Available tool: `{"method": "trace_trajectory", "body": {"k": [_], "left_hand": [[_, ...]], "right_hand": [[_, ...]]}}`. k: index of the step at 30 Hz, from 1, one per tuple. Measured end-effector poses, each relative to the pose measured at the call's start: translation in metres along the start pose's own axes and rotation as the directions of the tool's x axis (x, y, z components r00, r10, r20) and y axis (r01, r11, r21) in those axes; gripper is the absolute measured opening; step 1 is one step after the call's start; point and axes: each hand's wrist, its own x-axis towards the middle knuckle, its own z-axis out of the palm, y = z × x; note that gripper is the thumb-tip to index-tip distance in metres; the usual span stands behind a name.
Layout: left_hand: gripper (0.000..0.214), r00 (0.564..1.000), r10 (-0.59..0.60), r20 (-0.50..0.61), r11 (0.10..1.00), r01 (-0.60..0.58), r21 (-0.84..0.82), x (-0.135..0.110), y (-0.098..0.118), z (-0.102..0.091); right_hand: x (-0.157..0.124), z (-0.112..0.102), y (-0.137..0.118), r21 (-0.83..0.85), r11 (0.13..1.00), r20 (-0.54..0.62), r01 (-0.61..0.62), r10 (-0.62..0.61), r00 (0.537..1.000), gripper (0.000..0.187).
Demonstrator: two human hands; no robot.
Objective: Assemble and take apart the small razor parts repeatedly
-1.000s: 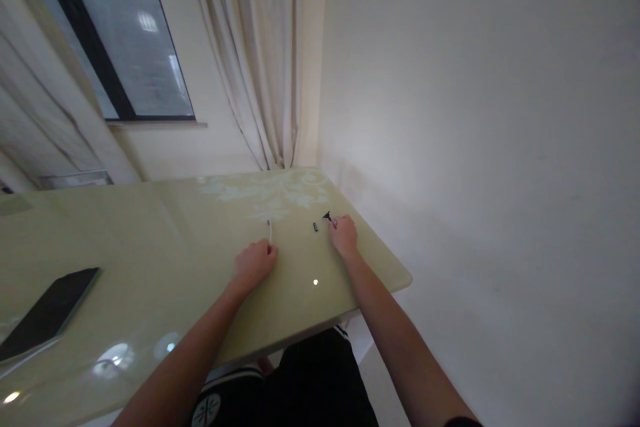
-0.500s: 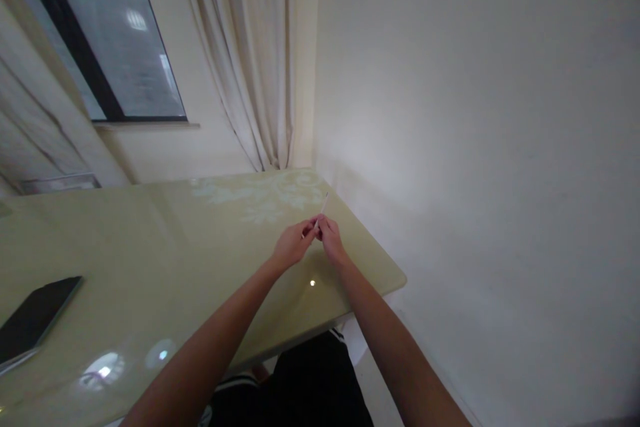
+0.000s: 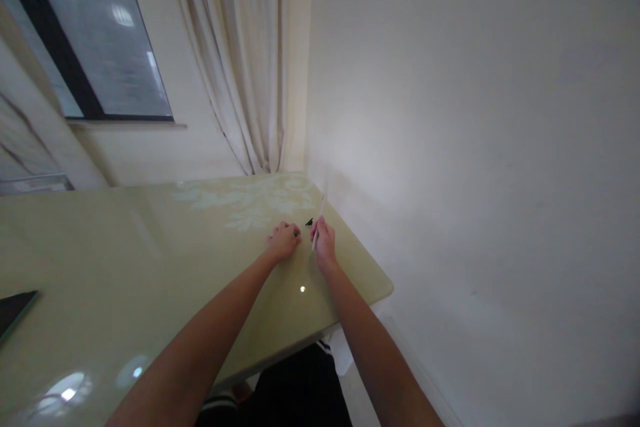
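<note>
In my right hand (image 3: 325, 243) is a thin, pale, pen-like stick (image 3: 315, 239), held upright and slightly tilted, its tip showing above the closed fingers. My left hand (image 3: 284, 241) is just to the left, apart from the stick, low over the table (image 3: 165, 267). Its fingers are curled, and a small dark bit (image 3: 296, 234) shows at the thumb and fingertips, too small to name. Between the hands, slightly farther away, is a small black piece (image 3: 309, 222); its kind is unclear.
A dark flat object (image 3: 15, 312) lies at the table's left. The white wall (image 3: 475, 180) runs along the right side, close to the table edge. Beige curtains (image 3: 240, 67) and a window (image 3: 95, 33) stand beyond the far edge.
My hands were together on the stick; now my left hand has drawn away to the left. The black piece has come into sight between them. The view has shifted slightly right.
</note>
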Motion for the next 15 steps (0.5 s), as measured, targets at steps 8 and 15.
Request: {"method": "trace_trajectory", "body": {"k": [8, 15], "left_hand": [[0.029, 0.964, 0.261, -0.042, 0.965, -0.262, -0.026, -0.038, -0.052, -0.034], [0.034, 0.918, -0.013, -0.397, 0.944, -0.120, -0.308, -0.093, -0.127, -0.060]], "right_hand": [[-0.006, -0.001, -0.004, -0.164, 0.979, 0.158, 0.120, -0.094, 0.983, 0.064], [-0.017, -0.001, -0.006, -0.346, 0.864, 0.413, 0.365, -0.209, 0.887, 0.048]]}}
